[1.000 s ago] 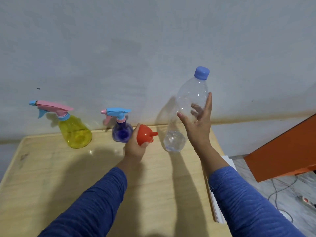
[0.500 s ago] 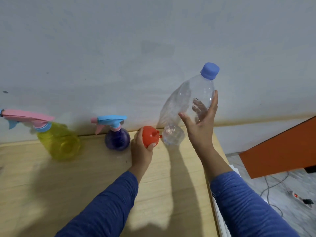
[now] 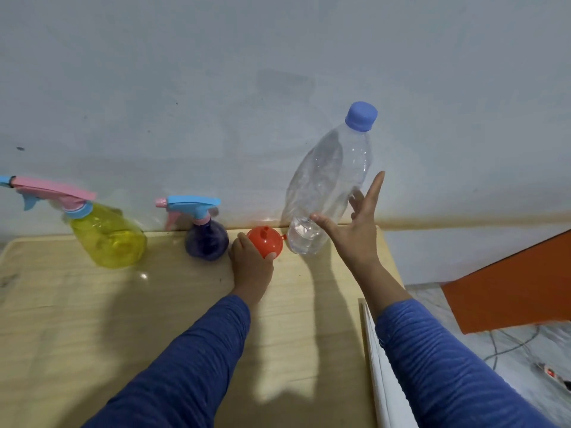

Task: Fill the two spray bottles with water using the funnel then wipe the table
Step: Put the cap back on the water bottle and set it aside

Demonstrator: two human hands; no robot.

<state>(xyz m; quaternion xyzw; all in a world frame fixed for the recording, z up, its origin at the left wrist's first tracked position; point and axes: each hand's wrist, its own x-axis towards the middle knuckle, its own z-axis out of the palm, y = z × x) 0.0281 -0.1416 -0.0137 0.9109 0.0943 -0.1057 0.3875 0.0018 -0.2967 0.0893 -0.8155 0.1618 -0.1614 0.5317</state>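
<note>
Fingers (image 3: 271, 256) of the left hand (image 3: 251, 267) curled round the red funnel (image 3: 266, 241), low over the counter (image 3: 92, 319), spout toward the water bottle (image 3: 327, 186). Right hand (image 3: 355, 233) spread wide, thumb on the bottle's near side, other fingers behind it, seen partly through the plastic; bottle tilted, blue cap (image 3: 361, 116) on. Early step, by the look: both sprayers closed. Next calls for uncapping a sprayer and seating the funnel. Farther back by the wall, purple spray bottle (image 3: 206, 242) just beside the funnel, yellow spray bottle (image 3: 108, 239) well apart.
</note>
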